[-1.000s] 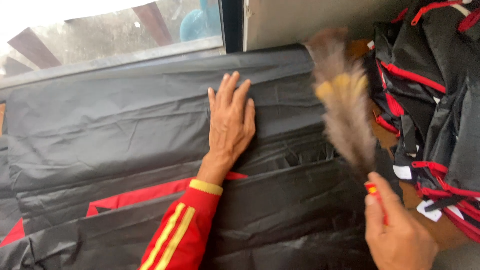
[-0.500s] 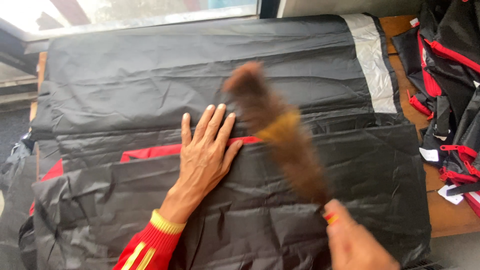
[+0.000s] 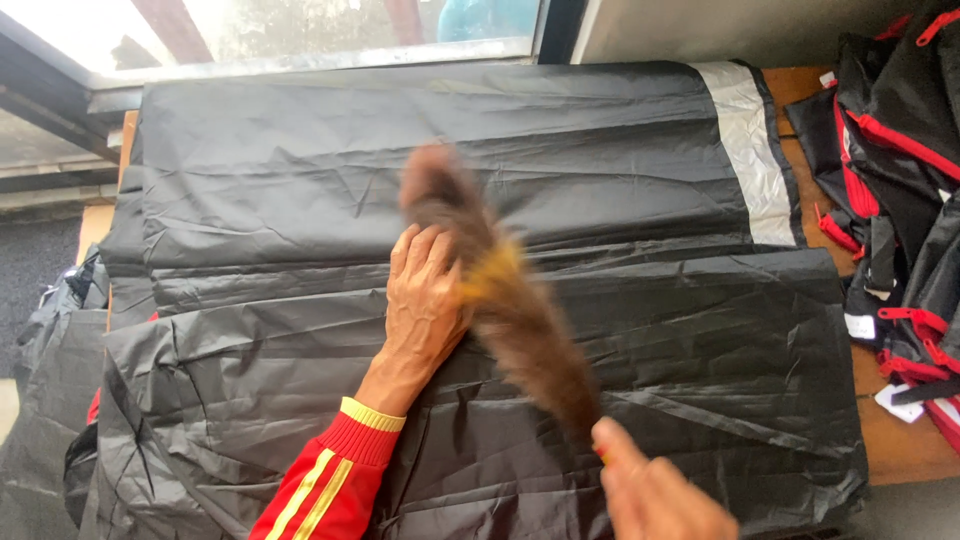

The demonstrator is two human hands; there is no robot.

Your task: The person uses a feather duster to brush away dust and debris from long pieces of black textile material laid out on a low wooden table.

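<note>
Since half second earlier, brown-and-yellow feather duster (image 3: 505, 300) swung toward 11 o'clock, over fingers. Left hand (image 3: 425, 300) spread flat on crinkled black nylon fabric sheet (image 3: 400, 200) — apparently pinning it taut. Right hand (image 3: 655, 495) at 5 o'clock, clenched round duster handle — motion-blurred.

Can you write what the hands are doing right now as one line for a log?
left hand: flat on black fabric | right hand: gripping feather duster, blurred, over fabric | pile of black-and-red pieces: at right
</note>
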